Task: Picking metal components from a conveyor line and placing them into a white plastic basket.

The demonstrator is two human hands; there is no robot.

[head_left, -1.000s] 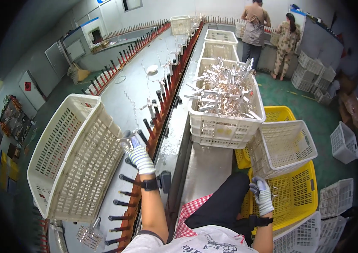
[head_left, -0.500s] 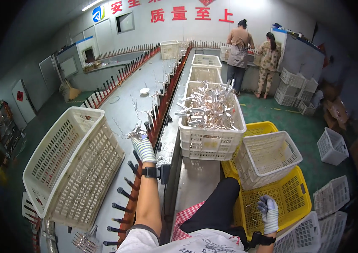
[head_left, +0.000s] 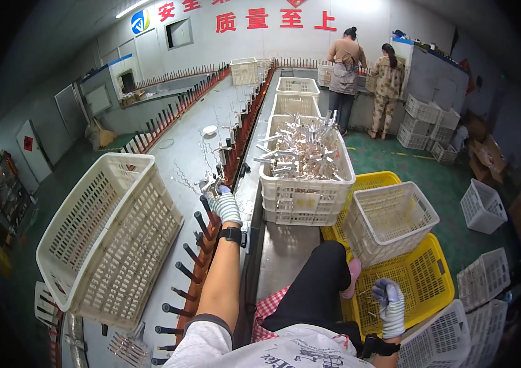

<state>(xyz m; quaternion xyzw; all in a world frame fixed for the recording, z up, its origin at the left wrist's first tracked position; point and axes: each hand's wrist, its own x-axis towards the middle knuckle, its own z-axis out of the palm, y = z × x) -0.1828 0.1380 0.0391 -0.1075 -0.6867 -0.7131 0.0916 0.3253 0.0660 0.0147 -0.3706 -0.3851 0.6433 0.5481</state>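
My left hand (head_left: pixel 226 207), in a striped glove, reaches over the grey table (head_left: pixel 190 147) beside a reddish rail (head_left: pixel 201 270) of black-capped pegs. Its fingers are closed on a shiny metal piece (head_left: pixel 212 181), whose exact kind I cannot make out. Thin wavy wires (head_left: pixel 182 176) lie on the tabletop close by. At the lower right, my right hand (head_left: pixel 390 306), also gloved, hangs over a yellow crate (head_left: pixel 426 270) with its fingers curled. Whatever it may hold is hidden. A white crate (head_left: pixel 306 205) heaped with silvery metal parts (head_left: pixel 303 147) stands ahead between my hands.
A large white crate (head_left: pixel 129 245) stands tilted on the table at left. Another white crate (head_left: pixel 389 230) rests on the yellow one. Metal pieces (head_left: pixel 129 348) lie at the table's near end. Two people (head_left: pixel 344 61) stand at the far wall, backs turned.
My left hand has moved right and slightly forward, bringing the metal piece closer to the pegs. My right hand stays over the yellow crate. A pink shoe now shows beside my leg.
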